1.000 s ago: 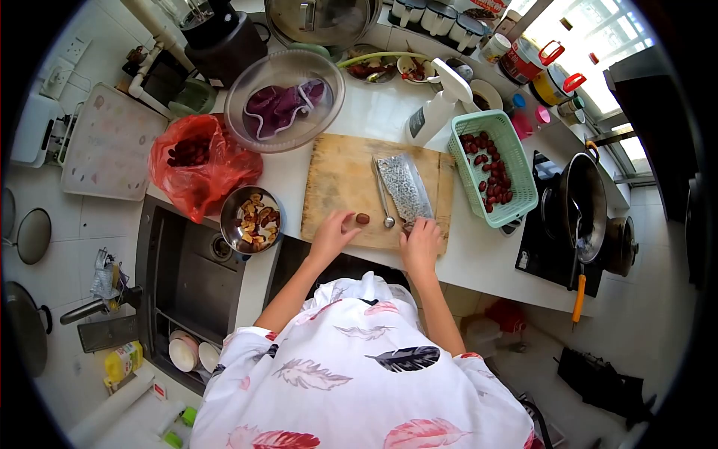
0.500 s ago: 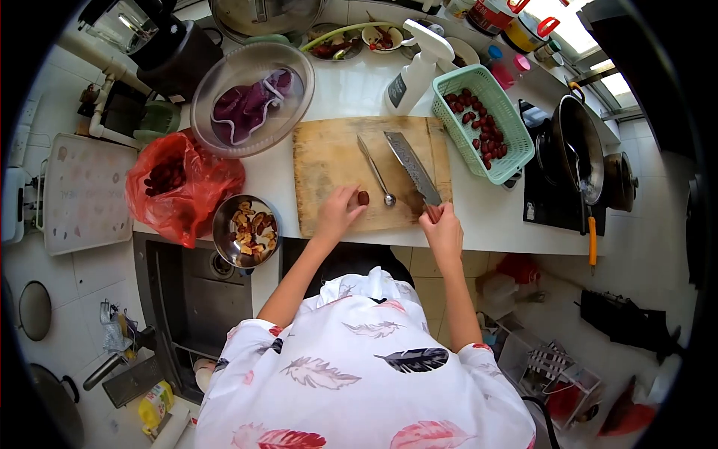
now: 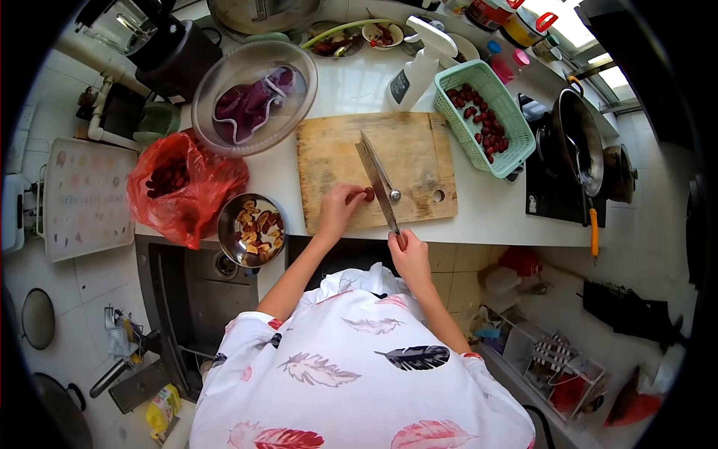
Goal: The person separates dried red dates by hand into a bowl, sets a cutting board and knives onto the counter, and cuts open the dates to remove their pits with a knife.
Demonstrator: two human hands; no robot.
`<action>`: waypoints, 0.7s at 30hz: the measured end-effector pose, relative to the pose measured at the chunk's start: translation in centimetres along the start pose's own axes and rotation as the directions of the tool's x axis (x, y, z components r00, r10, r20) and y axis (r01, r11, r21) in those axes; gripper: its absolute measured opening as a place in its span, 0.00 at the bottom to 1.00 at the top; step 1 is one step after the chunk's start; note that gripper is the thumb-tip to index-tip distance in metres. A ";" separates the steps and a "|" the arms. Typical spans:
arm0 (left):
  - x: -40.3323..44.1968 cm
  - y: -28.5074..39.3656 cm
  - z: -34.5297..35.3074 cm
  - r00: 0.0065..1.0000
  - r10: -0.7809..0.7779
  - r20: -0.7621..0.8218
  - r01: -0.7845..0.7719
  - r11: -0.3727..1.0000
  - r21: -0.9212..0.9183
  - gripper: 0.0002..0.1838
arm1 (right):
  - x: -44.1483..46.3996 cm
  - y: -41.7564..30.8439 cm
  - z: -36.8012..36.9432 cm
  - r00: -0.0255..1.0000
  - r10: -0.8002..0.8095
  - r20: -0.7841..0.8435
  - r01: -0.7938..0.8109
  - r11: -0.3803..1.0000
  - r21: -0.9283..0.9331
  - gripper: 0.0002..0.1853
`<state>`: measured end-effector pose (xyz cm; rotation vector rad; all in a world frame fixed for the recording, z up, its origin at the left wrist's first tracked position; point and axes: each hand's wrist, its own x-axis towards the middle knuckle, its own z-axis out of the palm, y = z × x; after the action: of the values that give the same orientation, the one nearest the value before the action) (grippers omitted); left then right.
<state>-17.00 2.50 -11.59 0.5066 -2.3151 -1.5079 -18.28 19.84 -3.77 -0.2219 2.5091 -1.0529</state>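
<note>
My left hand [image 3: 338, 209] pinches a red date [image 3: 369, 194] against the wooden cutting board [image 3: 329, 146]. In my right hand [image 3: 409, 256] is the handle of a kitchen knife [image 3: 378, 179], its long blade angled up and left across the board. The blade lies close by the date's right side; whether it touches is hard to tell. Just right of the blade is a slim metal spoon [image 3: 395, 194] with a small round end, its handle partly covered by the knife. A steel bowl [image 3: 226, 243] with cut date pieces [image 3: 258, 232] stands left of the board.
A green basket [image 3: 516, 161] of whole dates sits right of the board, near a spray bottle [image 3: 411, 81]. Leftward are a red plastic bag [image 3: 213, 176] of dates and a plastic basin [image 3: 303, 112] holding a purple cloth. A wok [image 3: 565, 127] is at far right, a sink [image 3: 202, 299] below left.
My right hand has brought the knife leftward, from the board's right side to beside the date, over the spoon's handle. My left hand keeps hold of the date.
</note>
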 end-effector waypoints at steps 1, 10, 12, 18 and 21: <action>0.1 0.2 0.0 1.000 -0.027 0.000 0.027 1.000 0.003 0.08 | 0.1 -0.1 0.2 1.000 -0.003 0.005 0.003 1.000 0.004 0.16; 0.1 1.1 -0.1 0.997 -0.069 0.020 0.070 0.997 -0.040 0.08 | 0.3 -0.2 1.8 0.999 0.041 0.008 -0.041 0.998 0.045 0.15; 0.3 0.9 0.1 0.999 -0.046 0.022 0.047 0.998 -0.043 0.09 | 0.4 0.0 2.2 0.999 0.038 -0.003 -0.037 0.998 0.041 0.15; 0.1 0.7 0.5 0.997 -0.075 0.005 0.074 0.997 0.020 0.08 | 0.0 0.1 3.2 0.996 -0.013 -0.087 0.025 0.990 0.136 0.16; 0.2 0.3 0.6 0.994 -0.105 0.006 0.106 0.994 -0.026 0.07 | 0.2 -0.2 2.9 0.998 0.057 -0.025 -0.054 0.991 0.122 0.16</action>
<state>-17.54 3.03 -11.51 0.6282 -2.3016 -1.5865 -17.20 17.78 -5.52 -0.1020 2.4504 -1.1894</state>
